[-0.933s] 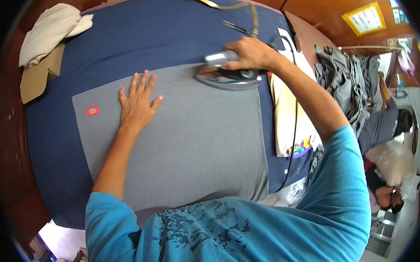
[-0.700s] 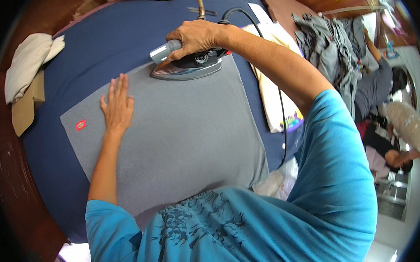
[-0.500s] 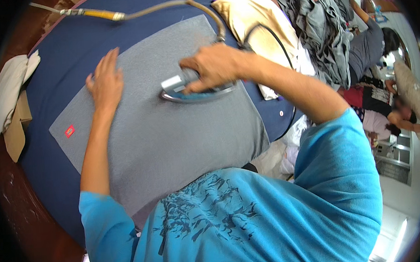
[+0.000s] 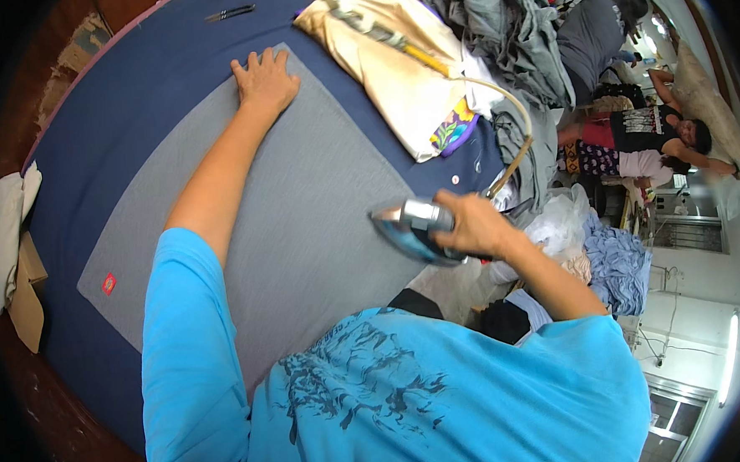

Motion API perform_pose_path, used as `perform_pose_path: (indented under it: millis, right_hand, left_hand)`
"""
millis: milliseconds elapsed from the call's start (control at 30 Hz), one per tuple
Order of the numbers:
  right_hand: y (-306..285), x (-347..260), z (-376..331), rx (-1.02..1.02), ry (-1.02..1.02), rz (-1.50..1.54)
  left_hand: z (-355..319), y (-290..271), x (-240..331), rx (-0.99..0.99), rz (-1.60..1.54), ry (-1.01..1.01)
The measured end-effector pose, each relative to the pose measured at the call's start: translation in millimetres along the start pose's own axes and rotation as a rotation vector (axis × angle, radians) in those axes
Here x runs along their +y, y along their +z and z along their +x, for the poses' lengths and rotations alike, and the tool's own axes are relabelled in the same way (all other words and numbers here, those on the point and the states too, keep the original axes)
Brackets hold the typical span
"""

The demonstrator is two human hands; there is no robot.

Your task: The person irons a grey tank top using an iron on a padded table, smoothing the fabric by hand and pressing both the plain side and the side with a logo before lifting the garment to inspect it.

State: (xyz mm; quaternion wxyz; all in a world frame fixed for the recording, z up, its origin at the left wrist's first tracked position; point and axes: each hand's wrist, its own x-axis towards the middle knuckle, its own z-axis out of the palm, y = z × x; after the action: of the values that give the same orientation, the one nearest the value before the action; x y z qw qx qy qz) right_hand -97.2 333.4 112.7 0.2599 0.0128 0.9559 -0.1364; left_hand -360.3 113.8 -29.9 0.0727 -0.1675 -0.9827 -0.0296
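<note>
A grey cloth piece (image 4: pixel 316 167) with a small red label (image 4: pixel 108 284) at its left corner lies flat on a navy-covered ironing table (image 4: pixel 131 135). My left hand (image 4: pixel 267 84) presses on the cloth's far corner, fingers spread. In my right hand (image 4: pixel 475 222) is the handle of a steam iron (image 4: pixel 416 228), held at the cloth's right edge. The iron's soleplate looks tilted; whether it touches the cloth I cannot tell. From the iron a hose (image 4: pixel 522 131) with a yellow section rises and bends back across the far side.
Cream fabric (image 4: pixel 369 55) with a floral-patterned piece lies at the far right of the table, beside heaped grey garments (image 4: pixel 502 32). Small black snips (image 4: pixel 230 13) rest at the far edge. Folded white cloth (image 4: pixel 6 233) sits at the left. Co-workers (image 4: pixel 632 125) are at the right.
My right hand has carried the iron from the middle of the cloth to its right edge. My left hand has shifted to the far corner. The hose has swung right.
</note>
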Motion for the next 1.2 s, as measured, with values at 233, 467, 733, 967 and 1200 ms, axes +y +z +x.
perform_pose_path:
  millis: [233,467,733,967,1200]
  right_hand:
    - [-26,48,-2,0.193,0.036,0.037]
    - [-100,49,60,0.41,-0.067,0.086]
    - [-141,44,198,0.468,-0.061,-0.272]
    - [-65,-114,163,0.057,-1.049,0.617]
    - [37,-140,52,-0.793,-1.054,0.297]
  left_hand:
    - [2,-4,32,-0.04,-0.26,-0.014]
    - [-12,-35,20,-0.013,-0.536,-0.295]
    - [-96,-129,12,0.11,-1.146,-0.391]
    - [-123,-316,44,0.034,-1.891,0.335]
    - [-202,-424,-12,0.366,-1.868,0.604]
